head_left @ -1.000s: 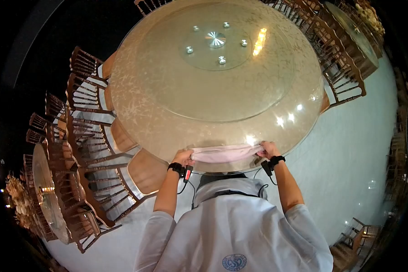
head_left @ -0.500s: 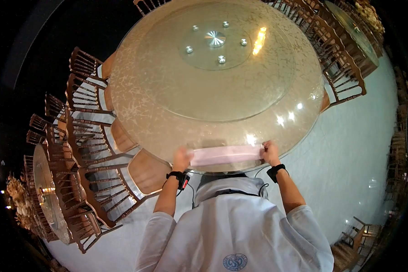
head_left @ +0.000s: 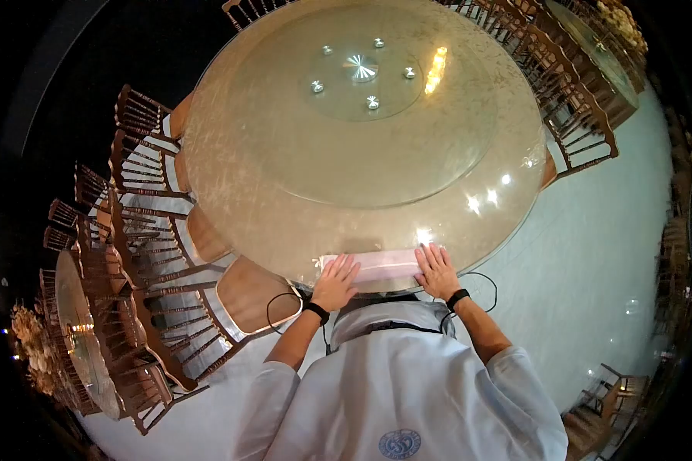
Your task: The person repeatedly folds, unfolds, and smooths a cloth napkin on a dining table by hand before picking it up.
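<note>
A pale pink cloth point(head_left: 388, 265) lies as a long folded strip on the round table point(head_left: 246, 223), close to the edge nearest my body. My left hand point(head_left: 337, 283) rests palm down on the cloth's left part, fingers spread. On its right end lies my right hand point(head_left: 436, 270), also flat with the fingers apart. Neither hand grips the cloth. Each wrist wears a black band with a cable.
A glass turntable point(head_left: 361, 161) with several shiny knobs covers the table's middle. Wooden chairs point(head_left: 257, 296) stand along the left, others at the upper right. Further tables point(head_left: 84, 334) show at far left and upper right. A chair point(head_left: 611, 399) stands at lower right.
Both hands have let go of the cloth's ends, turned palm down and moved inward onto it. The cloth now lies flat on the table.
</note>
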Available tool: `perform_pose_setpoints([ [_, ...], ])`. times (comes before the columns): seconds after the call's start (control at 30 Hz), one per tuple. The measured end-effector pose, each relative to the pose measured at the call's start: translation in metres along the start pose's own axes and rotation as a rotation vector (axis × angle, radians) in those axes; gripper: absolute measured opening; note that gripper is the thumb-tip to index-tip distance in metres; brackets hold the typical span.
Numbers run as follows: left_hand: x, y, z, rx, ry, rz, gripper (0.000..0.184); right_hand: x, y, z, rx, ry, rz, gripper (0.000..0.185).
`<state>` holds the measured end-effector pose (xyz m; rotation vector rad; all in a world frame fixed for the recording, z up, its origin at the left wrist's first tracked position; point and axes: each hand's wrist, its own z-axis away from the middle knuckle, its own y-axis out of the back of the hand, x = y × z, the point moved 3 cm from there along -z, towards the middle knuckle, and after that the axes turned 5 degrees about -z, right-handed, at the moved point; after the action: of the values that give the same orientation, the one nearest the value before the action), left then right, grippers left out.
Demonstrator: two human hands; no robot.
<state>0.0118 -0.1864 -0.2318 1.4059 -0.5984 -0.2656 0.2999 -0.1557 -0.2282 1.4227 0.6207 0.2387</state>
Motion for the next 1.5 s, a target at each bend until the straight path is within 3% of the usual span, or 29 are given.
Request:
perform_pose_setpoints([
  [0.23, 0.005, 0.003, -0.003, 0.014, 0.143, 0.053, 0.059, -0.015, 0.011, -0.003, 0.051, -0.014, -0.064, 0.057],
  [0.37, 0.002, 0.004, -0.002, 0.036, 0.120, 0.042, 0.058, -0.016, 0.010, -0.003, 0.052, 0.036, -0.053, 0.046],
  [0.53, 0.001, 0.001, 0.007, 0.074, 0.023, -0.128, 0.035, -0.016, 0.014, -0.002, 0.068, 0.073, -0.033, 0.035],
  [0.63, -0.001, -0.007, 0.011, 0.201, 0.034, -0.130, 0.021, -0.014, 0.010, 0.000, 0.042, 0.115, 0.017, 0.027],
  [0.73, -0.006, -0.011, 0.007, 0.194, 0.064, -0.088, 0.016, -0.012, 0.009, -0.001, 0.061, 0.118, 0.006, 0.021],
  [0.87, -0.012, -0.009, 0.001, 0.200, 0.113, 0.002, 0.016, -0.006, 0.001, -0.004, 0.082, 0.112, 0.000, 0.020],
  [0.93, -0.020, -0.007, -0.003, 0.198, 0.177, 0.222, 0.017, -0.005, 0.004, -0.006, 0.113, 0.097, -0.020, 0.020],
  [1.13, -0.038, 0.001, -0.014, 0.191, 0.302, 0.425, 0.015, 0.004, 0.011, -0.012, 0.049, 0.001, -0.247, 0.021],
  [1.2, -0.042, -0.004, -0.017, 0.190, 0.322, 0.416, 0.016, 0.010, 0.009, -0.016, 0.124, -0.042, -0.408, 0.018],
  [1.43, -0.050, -0.014, -0.024, 0.147, 0.399, 0.371, 0.015, 0.027, -0.006, -0.035, 0.081, -0.146, -0.449, 0.012],
  [1.5, -0.052, -0.015, -0.025, 0.098, 0.422, 0.368, 0.015, 0.031, -0.011, -0.040, -0.080, -0.250, -0.460, 0.014],
])
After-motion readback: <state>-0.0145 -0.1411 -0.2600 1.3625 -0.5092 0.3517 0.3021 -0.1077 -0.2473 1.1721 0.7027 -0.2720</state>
